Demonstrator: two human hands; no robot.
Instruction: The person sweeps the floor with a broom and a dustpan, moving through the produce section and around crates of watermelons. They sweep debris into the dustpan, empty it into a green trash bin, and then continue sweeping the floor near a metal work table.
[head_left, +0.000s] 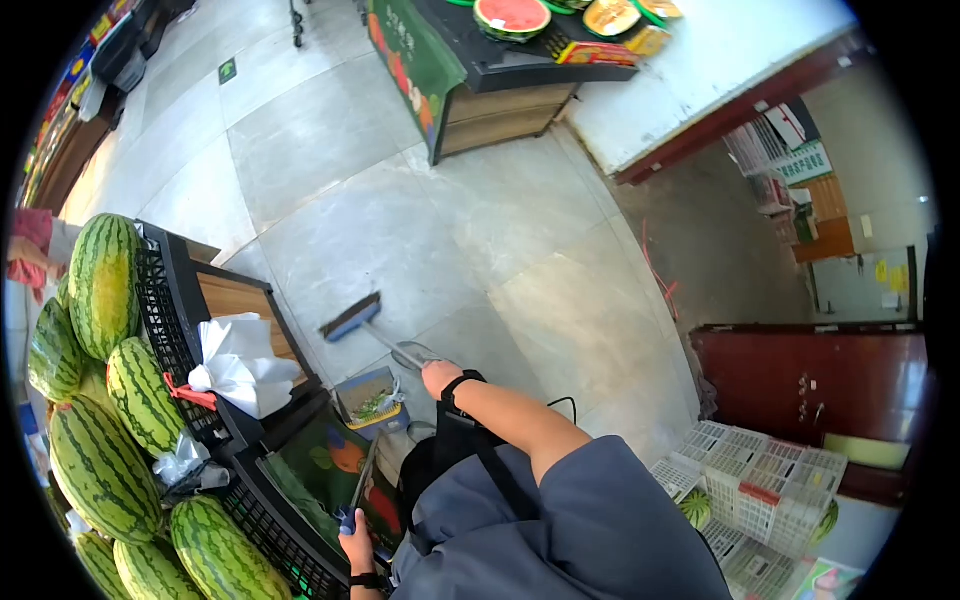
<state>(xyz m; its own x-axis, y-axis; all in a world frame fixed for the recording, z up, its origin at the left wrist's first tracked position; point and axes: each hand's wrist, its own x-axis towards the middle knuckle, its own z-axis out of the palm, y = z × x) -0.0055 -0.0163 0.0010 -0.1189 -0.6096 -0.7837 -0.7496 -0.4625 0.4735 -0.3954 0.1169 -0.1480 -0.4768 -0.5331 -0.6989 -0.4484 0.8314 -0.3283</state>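
Note:
My right hand (440, 378) is closed around the grey handle of a broom (352, 318). The broom's blue head with dark bristles rests on the grey tiled floor, ahead and to the left. Low on the left, my left hand (357, 543) grips the blue end of a long thin handle. That handle runs up to a dustpan (375, 427), grey-blue with a yellowish edge, standing on the floor. Some green leafy scraps lie inside the dustpan. The broom head is apart from the dustpan, just beyond it.
Left of me, a black-edged stand (225, 420) bears several watermelons (105, 470) and a white plastic bag (248, 365). A display table (500, 75) with cut melon stands ahead. White crates (760, 480) are stacked at right near a dark red door (800, 390). Another person (35, 245) is partly visible at far left.

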